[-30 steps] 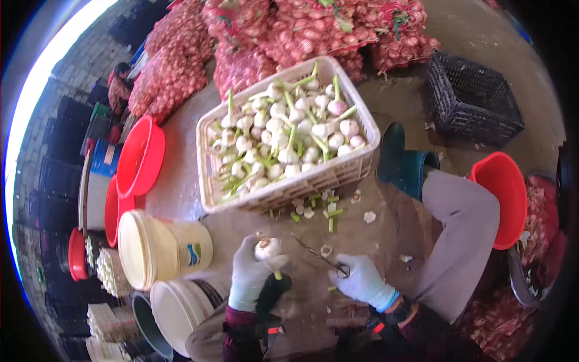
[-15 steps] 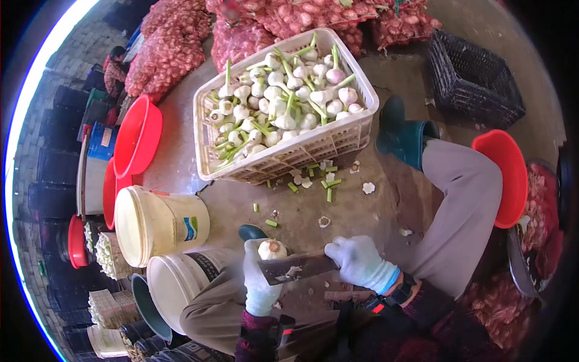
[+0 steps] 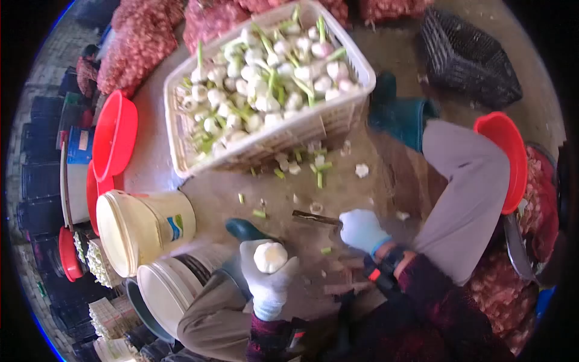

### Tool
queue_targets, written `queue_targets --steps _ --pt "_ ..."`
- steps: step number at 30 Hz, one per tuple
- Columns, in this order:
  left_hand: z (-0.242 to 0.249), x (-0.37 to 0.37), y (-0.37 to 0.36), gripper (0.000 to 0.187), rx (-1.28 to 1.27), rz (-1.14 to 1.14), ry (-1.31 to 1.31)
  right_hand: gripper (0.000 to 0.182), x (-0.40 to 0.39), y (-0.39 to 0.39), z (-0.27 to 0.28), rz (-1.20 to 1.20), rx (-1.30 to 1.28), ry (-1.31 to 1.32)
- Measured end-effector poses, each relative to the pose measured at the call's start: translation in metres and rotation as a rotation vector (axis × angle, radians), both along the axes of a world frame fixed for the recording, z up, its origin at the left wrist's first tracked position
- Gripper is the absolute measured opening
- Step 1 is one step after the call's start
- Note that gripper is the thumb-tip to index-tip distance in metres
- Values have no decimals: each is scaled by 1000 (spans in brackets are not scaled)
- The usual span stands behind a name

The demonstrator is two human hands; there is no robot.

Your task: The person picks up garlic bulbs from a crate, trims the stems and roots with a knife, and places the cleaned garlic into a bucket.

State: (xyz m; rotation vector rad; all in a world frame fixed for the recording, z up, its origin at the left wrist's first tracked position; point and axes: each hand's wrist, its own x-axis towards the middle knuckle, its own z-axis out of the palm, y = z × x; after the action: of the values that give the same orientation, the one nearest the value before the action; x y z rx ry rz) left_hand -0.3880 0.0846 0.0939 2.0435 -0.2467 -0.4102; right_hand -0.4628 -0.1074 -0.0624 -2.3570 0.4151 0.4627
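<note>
My left hand (image 3: 267, 285), in a pale knit glove, is closed around a white garlic bulb (image 3: 270, 257) whose pale face points up. My right hand (image 3: 363, 231), gloved too, grips a knife (image 3: 316, 218) with a dark blade, seen nearly edge-on and pointing left. Blade and bulb are apart, with the knife higher and to the right in view. Beyond both hands stands a white plastic crate (image 3: 330, 128) heaped with garlic bulbs (image 3: 253, 72) on short green stems. Cut green stem pieces (image 3: 320, 179) and papery scraps (image 3: 362, 171) lie on the floor.
Two lidded buckets, a cream bucket (image 3: 148, 229) and a white bucket (image 3: 166, 289), stand at left near red basins (image 3: 114, 136). A black crate (image 3: 467, 57) and another red basin (image 3: 505, 163) are at right. Red net sacks (image 3: 142, 51) line the back; a person (image 3: 87, 71) is far left.
The knife has come away from the bulb, and its blade has turned from broadside to edge-on. The bulb's brownish end no longer shows. The camera view has shifted.
</note>
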Motion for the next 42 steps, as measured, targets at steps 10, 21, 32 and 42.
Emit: queue_targets --steps 10,21,32,42 --pt "-26 10 14 72 -150 382 66 21 -4 42 80 -478 506 -186" --pt "-35 -14 -32 56 -966 509 453 23 3 45 90 -510 778 -437" --pt "32 58 133 55 -1692 436 368 39 -8 35 60 -501 645 -75" --pt "-52 295 -157 59 499 -44 -373 38 1 7 67 -480 589 -88"
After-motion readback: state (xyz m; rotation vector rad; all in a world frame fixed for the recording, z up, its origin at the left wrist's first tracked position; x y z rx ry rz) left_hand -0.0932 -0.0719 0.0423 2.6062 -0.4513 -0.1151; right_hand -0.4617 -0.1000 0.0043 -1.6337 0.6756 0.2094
